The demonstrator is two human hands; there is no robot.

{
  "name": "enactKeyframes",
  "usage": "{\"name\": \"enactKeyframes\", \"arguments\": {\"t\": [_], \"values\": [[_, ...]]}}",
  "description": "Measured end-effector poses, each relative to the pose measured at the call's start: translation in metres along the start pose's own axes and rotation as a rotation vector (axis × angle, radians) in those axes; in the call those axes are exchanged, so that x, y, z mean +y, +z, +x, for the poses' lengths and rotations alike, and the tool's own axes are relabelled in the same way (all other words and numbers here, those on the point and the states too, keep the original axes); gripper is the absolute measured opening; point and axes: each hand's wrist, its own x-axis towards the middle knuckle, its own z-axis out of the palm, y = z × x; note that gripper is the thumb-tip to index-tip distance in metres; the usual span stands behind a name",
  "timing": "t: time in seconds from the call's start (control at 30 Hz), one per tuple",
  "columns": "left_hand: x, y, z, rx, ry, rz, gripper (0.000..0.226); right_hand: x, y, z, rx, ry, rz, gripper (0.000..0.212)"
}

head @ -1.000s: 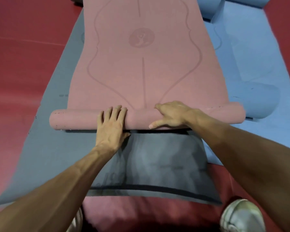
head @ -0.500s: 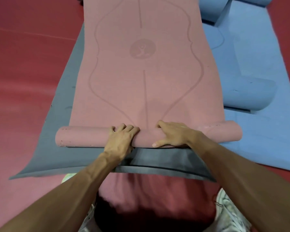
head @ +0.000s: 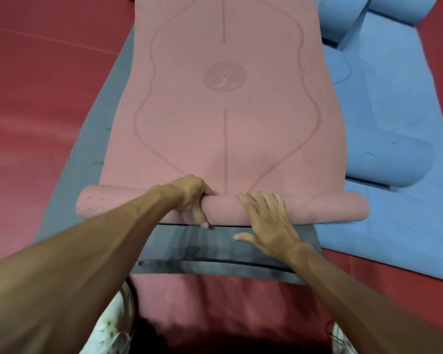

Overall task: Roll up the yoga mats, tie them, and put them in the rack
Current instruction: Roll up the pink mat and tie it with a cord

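A pink yoga mat (head: pixel 225 123) with a round logo lies lengthwise away from me on top of a grey mat (head: pixel 102 154). Its near end is wound into a roll (head: pixel 325 208) that runs across the view. My left hand (head: pixel 192 198) curls over the roll just left of its middle, fingers over the top and thumb under the near side. My right hand (head: pixel 266 221) lies flat with spread fingers on the roll's near side, right of the middle, its thumb resting on the grey mat.
A blue mat (head: pixel 399 98) lies flat on the right, with a rolled blue mat (head: pixel 389 162) on it and more blue rolls (head: pixel 343 16) farther back. Red floor (head: pixel 36 85) spreads to the left. My shoes (head: pixel 110 328) show at the bottom edge.
The pink roll has advanced along the mat and grown thicker. My left hand went from flat to curled around the roll; my right hand went from gripping to flat with spread fingers.
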Motion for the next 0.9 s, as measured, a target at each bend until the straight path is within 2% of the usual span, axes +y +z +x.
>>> {"name": "enactKeyframes", "arguments": {"t": [0.07, 0.23, 0.3, 0.4, 0.47, 0.53, 0.67, 0.9], "values": [[-0.005, -0.002, 0.003, -0.007, 0.030, -0.045, 0.072, 0.003, 0.001, 0.010, -0.017, 0.039, 0.039, 0.083], [-0.015, 0.008, -0.002, 0.095, 0.052, 0.086, 0.080, 0.010, -0.003, 0.035, -0.153, 0.062, 0.073, 0.092], [-0.013, 0.018, -0.012, 0.204, 0.041, 0.195, 0.077, 0.015, -0.008, 0.044, -0.204, 0.069, 0.133, 0.090], [-0.007, 0.040, -0.025, 0.485, 0.026, 0.268, 0.061, 0.023, -0.016, 0.059, -0.314, 0.090, 0.259, 0.081], [-0.003, 0.055, -0.026, 0.588, 0.022, 0.308, 0.063, 0.026, -0.019, 0.067, -0.362, 0.103, 0.284, 0.075], [-0.002, 0.065, -0.022, 0.607, 0.006, 0.312, 0.067, 0.028, -0.020, 0.073, -0.402, 0.126, 0.297, 0.071], [-0.006, 0.063, -0.014, 0.480, -0.047, 0.258, 0.081, 0.028, -0.019, 0.080, -0.434, 0.159, 0.316, 0.069], [-0.011, 0.055, -0.001, 0.436, -0.076, 0.225, 0.085, 0.027, -0.017, 0.070, -0.289, 0.102, 0.257, 0.071]]}}
